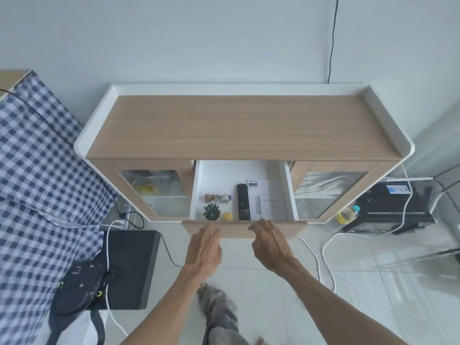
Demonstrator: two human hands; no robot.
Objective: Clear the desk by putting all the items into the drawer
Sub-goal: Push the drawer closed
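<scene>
Desk (245,125): wooden top with a white raised rim, set against the wall; no items are seen on it.

Drawer (245,229): pulled out at the centre, white inside, wooden front. Held within:
- remote control (242,201), black, laid lengthwise at the middle;
- booklets (268,200), white, laid flat just right of the remote control;
- bird figurine (220,198), laid on its side to the left;
- small succulent plant (211,211), upright at the front left;
- small yellow object (227,216), between plant and remote control, kind not discernible.

Left hand (204,252): released, fingers spread, nothing grasped, placed at the drawer front.

Right hand (271,242): released, fingers loosely curved over the drawer front's top edge, nothing grasped.
</scene>
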